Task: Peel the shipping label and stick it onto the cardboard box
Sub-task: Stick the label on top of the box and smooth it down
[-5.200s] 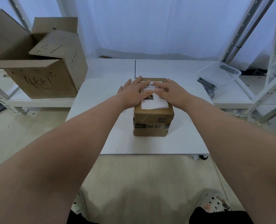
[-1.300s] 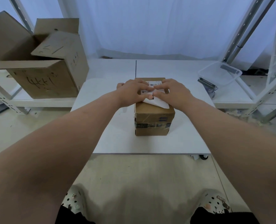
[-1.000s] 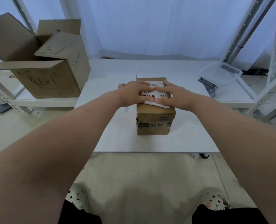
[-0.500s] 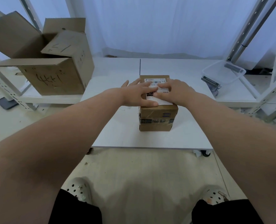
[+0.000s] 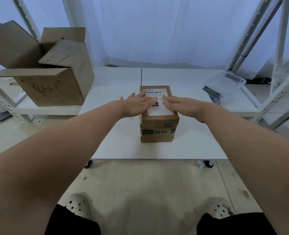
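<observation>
Sitting in the middle of the white table (image 5: 123,146): small cardboard box (image 5: 158,127), tape across its front. Lying flat on the box's top face: white shipping label (image 5: 159,109), barcode end toward the far edge, blank end toward the near edge. Resting palm-down on the label's left side: left hand (image 5: 137,106), fingers spread and flat, pinching nothing. Resting on the label's right side: right hand (image 5: 182,106), fingers extended and loosely together, also flat, gripping nothing; fingertips of both hands nearly meeting over the middle of the label. Standing on a shelf well to the left: large open cardboard carton (image 5: 43,72). Sitting well to the right: clear plastic tub (image 5: 225,82).
</observation>
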The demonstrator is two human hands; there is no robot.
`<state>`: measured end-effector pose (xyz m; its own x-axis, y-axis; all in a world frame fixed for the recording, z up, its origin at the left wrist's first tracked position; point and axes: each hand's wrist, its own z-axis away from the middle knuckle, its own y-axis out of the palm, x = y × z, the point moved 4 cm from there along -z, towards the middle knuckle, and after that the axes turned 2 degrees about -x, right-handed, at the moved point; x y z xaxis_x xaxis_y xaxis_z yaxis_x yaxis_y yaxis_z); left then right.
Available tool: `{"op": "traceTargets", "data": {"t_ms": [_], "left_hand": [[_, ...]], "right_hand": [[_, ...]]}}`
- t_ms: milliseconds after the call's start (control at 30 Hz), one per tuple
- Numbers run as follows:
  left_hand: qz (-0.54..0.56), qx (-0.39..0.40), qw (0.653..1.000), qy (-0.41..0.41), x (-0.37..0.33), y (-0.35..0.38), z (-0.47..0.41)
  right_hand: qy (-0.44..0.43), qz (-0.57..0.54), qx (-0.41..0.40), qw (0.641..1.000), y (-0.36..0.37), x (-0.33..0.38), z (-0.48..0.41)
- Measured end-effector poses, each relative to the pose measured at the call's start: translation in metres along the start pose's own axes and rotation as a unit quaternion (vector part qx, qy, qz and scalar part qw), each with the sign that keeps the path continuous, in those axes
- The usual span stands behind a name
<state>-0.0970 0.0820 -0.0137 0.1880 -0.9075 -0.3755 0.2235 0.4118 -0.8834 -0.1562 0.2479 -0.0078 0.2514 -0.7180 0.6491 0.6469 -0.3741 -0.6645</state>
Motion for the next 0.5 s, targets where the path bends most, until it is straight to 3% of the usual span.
{"op": "traceTargets", "data": {"t_ms": [133,333,500], "left_hand": [[-0.035,-0.059,0.998,-0.002,-0.0092,0.005,-0.0018],[-0.025,-0.006,1.0,-0.009,-0.0027,0.003,0.0037],[0.09,0.043,0.995,0.006,-0.0006,0.0052,0.0075]], "right_hand": [[0.0,0.027,-0.047,0.999,0.005,0.0051,0.0019],[0.023,0.061,-0.013,0.998,0.0077,0.0093,0.0077],[0.045,-0.008,0.023,0.999,0.0054,0.0044,0.0106]]}}
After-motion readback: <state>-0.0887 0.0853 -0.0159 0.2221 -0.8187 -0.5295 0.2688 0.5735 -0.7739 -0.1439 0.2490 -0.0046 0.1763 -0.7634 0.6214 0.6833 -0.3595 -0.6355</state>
